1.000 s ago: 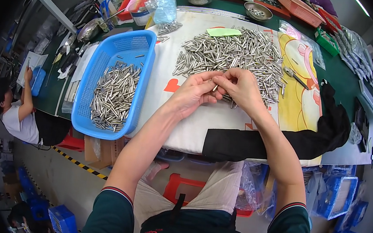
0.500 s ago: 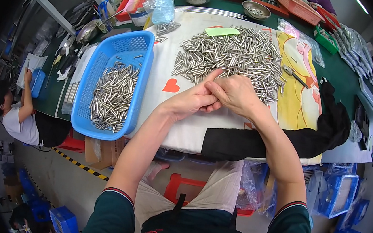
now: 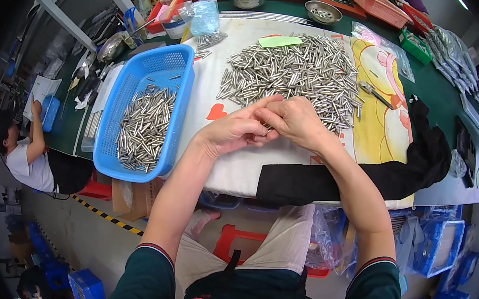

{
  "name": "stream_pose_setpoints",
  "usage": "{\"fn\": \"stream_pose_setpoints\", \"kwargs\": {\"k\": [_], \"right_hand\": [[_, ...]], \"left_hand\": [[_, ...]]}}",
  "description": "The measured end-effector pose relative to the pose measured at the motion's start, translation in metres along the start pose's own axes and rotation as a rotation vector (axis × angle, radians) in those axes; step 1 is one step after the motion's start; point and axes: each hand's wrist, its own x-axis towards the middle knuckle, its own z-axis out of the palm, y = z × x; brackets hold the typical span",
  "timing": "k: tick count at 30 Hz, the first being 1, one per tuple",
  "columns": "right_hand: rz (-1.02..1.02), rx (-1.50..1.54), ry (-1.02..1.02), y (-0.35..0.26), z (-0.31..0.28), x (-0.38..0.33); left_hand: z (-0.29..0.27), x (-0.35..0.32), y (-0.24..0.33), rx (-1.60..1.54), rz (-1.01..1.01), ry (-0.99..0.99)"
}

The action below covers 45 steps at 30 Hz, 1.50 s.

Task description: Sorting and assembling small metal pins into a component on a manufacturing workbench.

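My left hand (image 3: pixel 234 130) and my right hand (image 3: pixel 299 123) meet at the near edge of a wide heap of short silvery metal pins (image 3: pixel 296 68). The left index finger is stretched toward the right hand, while its other fingers curl in. My right fingers are bent and closed against the left ones. Whatever may be pinched between them is hidden. To the left stands a blue plastic basket (image 3: pixel 183 109) with perforated walls, partly filled with similar metal pins (image 3: pixel 146 129). A light green paper slip (image 3: pixel 280 41) lies on the heap's far side.
Black cloth (image 3: pixel 299 184) lies along the near right table edge. Right of the heap is a black-handled tool (image 3: pixel 376 94). Metal bowls (image 3: pixel 323 12) and a pink basket (image 3: pixel 380 7) stand at the back. A co-worker (image 3: pixel 34 158) sits at far left.
My hands stay together and have shifted slightly; the left fingers are bent a little differently. The whole view has moved slightly. The heap and basket look the same.
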Motion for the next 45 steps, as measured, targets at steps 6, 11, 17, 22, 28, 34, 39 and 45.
{"fn": "stream_pose_setpoints", "kwargs": {"k": [6, 11, 17, 22, 28, 34, 39, 45], "right_hand": [[0.163, -0.193, 0.107, 0.005, 0.002, -0.001], [0.102, -0.327, 0.034, 0.001, 0.000, -0.002], [0.120, 0.028, -0.030, 0.000, -0.006, 0.000], [0.150, 0.017, 0.014, 0.003, -0.004, -0.001], [0.154, -0.304, 0.015, -0.004, -0.004, 0.001], [-0.061, -0.114, 0.089, 0.008, 0.007, -0.002], [0.111, 0.138, 0.121, 0.002, -0.002, 0.000], [0.055, -0.138, -0.052, 0.002, -0.001, -0.001]], "left_hand": [[0.000, 0.010, -0.004, 0.120, 0.031, 0.055], [0.001, 0.007, -0.005, 0.159, 0.077, 0.079], [0.005, 0.006, -0.002, 0.202, 0.104, 0.084], [0.005, 0.007, 0.000, 0.255, 0.103, 0.024], [0.006, 0.005, -0.001, 0.234, 0.107, 0.052], [0.001, 0.002, -0.004, 0.208, 0.026, 0.057], [-0.002, 0.003, 0.001, 0.112, 0.074, 0.051], [-0.004, 0.006, -0.007, 0.222, 0.093, 0.018]]}}
